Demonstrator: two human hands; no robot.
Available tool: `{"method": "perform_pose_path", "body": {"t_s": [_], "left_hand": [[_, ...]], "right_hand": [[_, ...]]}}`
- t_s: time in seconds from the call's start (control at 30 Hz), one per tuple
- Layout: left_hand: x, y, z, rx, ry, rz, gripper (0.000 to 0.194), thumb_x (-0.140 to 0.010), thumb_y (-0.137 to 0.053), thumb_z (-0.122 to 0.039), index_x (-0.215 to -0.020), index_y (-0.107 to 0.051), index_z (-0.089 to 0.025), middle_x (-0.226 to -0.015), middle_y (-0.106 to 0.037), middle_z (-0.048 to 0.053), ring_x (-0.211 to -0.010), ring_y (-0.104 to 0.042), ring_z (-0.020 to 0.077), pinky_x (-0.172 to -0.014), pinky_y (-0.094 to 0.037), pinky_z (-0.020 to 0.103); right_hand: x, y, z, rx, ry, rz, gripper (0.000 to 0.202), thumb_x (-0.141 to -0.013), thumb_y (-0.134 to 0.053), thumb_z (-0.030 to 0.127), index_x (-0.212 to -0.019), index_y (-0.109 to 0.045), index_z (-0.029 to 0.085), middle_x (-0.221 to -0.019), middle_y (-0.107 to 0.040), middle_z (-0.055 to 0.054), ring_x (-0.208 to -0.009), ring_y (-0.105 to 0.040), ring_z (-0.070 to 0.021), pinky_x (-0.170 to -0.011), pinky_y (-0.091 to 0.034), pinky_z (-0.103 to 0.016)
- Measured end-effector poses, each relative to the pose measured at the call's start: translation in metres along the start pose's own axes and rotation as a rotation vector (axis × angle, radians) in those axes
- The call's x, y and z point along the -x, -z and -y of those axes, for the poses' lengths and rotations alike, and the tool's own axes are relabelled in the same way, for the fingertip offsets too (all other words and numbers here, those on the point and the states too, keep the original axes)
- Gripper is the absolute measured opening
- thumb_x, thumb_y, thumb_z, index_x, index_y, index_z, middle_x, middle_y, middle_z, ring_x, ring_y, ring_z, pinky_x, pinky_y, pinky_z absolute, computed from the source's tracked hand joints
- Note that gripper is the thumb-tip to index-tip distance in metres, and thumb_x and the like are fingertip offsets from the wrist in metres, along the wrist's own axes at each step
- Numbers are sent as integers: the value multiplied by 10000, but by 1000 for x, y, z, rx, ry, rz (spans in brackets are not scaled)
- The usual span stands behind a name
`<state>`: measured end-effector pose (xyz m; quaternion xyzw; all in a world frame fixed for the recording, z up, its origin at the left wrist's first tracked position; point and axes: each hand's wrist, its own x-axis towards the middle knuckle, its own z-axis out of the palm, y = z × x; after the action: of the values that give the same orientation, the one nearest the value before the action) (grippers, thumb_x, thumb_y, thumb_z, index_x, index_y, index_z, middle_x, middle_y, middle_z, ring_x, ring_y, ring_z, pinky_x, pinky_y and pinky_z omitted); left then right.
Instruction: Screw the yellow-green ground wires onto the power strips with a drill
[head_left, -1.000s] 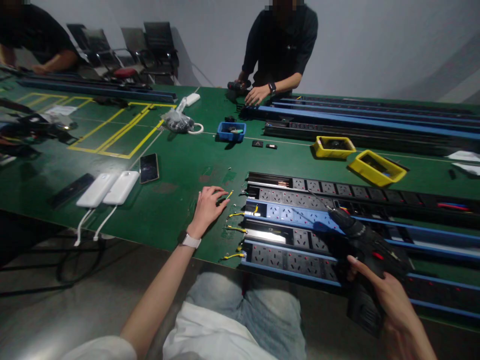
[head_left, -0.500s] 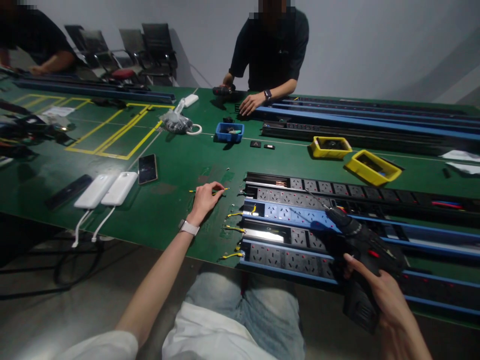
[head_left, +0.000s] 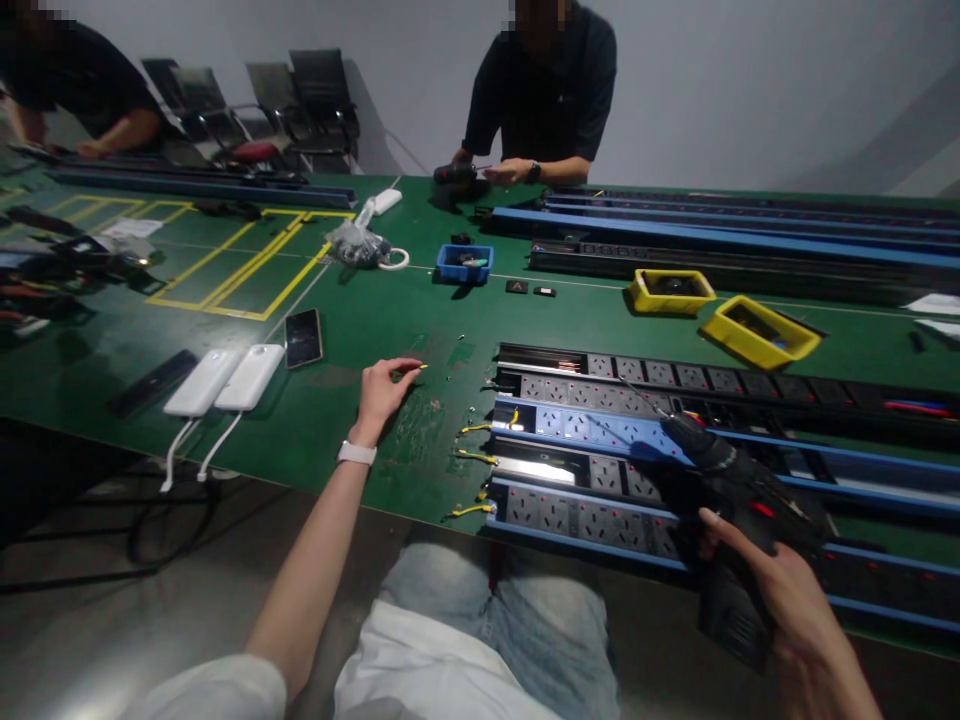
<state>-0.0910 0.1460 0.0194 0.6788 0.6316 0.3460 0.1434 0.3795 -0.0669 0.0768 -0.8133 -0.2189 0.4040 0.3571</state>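
My left hand [head_left: 386,392] is closed in a pinch low over the green table [head_left: 352,345]. A short yellow wire [head_left: 424,367] pokes out past its fingertips; the rest of it is hidden by the hand. At the lower right my right hand [head_left: 772,575] is wrapped round the grip of a black power drill [head_left: 739,500]. The drill's long bit points left over a row of socket strips, among them a blue socket strip [head_left: 574,425] and a black socket strip [head_left: 652,374]. Short yellow wires [head_left: 474,457] stick out from the left ends of several strips.
Yellow bins [head_left: 671,292] and a blue bin [head_left: 465,264] stand beyond the strips. A phone [head_left: 303,338] and white power banks [head_left: 249,377] lie to the left. Across the table a co-worker [head_left: 551,90] holds another drill [head_left: 454,174]; a second person [head_left: 82,90] is at far left.
My left hand has moved left, away from the strip ends, with the yellow wire. My right hand keeps hold of the drill. The co-worker's hand has lifted off the far strip to the drill's tip.
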Motion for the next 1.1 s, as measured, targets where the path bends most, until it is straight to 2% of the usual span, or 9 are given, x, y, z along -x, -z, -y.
{"method": "perform_pose_path", "body": {"t_s": [0.13, 0.27, 0.4, 0.57, 0.7, 0.77, 0.83, 0.97, 1.1], "left_hand": [[-1, 13, 18, -64, 75, 53, 198, -820, -727, -330, -993, -777, -248, -981, -769, 22, -868, -713, 191, -799, -544, 288], [5, 12, 23, -170, 119, 87, 163, -806, -745, -333, -951, -783, -269, -939, -773, 22, -846, -722, 208, -748, -537, 293], [3, 6, 21, -180, 40, 132, 185, -825, -726, -291, -1000, -767, -247, -963, -767, 32, -846, -714, 199, -770, -530, 288], [-20, -4, 14, -129, -91, 94, 231, -834, -717, -304, -1051, -747, -228, -975, -754, 36, -863, -689, 187, -832, -508, 298], [-31, -5, 7, -136, -110, 155, 211, -826, -726, -332, -1007, -747, -226, -974, -750, 38, -907, -663, 203, -851, -483, 322], [-23, -6, -4, -163, -134, 111, 221, -839, -712, -371, -1006, -745, -230, -1037, -734, 51, -1013, -622, 227, -910, -454, 355], [-5, -8, -20, -146, -179, 72, 227, -880, -660, -413, -995, -743, -237, -1047, -714, 54, -1053, -584, 225, -947, -425, 368], [40, -21, -53, -105, -314, 339, 220, -860, -682, -448, -962, -753, -266, -984, -685, 27, -958, -573, 191, -853, -424, 326], [60, -32, -66, -178, -282, 402, 176, -882, -669, -399, -939, -756, -257, -960, -677, 33, -938, -565, 197, -788, -394, 332]], "right_hand": [[2, 1, 2, 17, -8, -23, 515, -473, -826, 593, -626, -638, 138, -691, -615, -27, -667, -548, -122, -562, -447, -208], [4, 0, 5, 30, -15, -23, 501, -465, -823, 583, -607, -638, 139, -671, -610, -21, -654, -545, -114, -570, -447, -209], [3, 0, 5, 8, -9, -9, 512, -456, -827, 575, -619, -629, 133, -665, -604, -15, -655, -542, -114, -581, -442, -208], [1, 2, 2, 58, 28, 2, 527, -512, -800, 607, -631, -627, 124, -682, -612, -22, -674, -546, -124, -637, -451, -223], [3, 1, 3, 59, 14, 6, 540, -511, -793, 625, -624, -630, 122, -663, -611, -20, -668, -544, -124, -640, -435, -225], [5, 0, 4, 45, 8, 0, 543, -510, -789, 629, -619, -630, 122, -658, -608, -17, -661, -538, -119, -630, -429, -223], [6, -2, 5, 27, -6, -16, 536, -509, -794, 620, -624, -634, 121, -655, -610, -19, -654, -538, -119, -624, -428, -224], [5, -2, 5, 18, -25, -14, 539, -476, -815, 602, -634, -640, 117, -647, -620, -33, -642, -552, -130, -613, -431, -231], [4, -2, 5, 18, -34, -3, 553, -468, -814, 616, -625, -631, 118, -649, -615, -30, -624, -543, -124, -578, -423, -229]]}}
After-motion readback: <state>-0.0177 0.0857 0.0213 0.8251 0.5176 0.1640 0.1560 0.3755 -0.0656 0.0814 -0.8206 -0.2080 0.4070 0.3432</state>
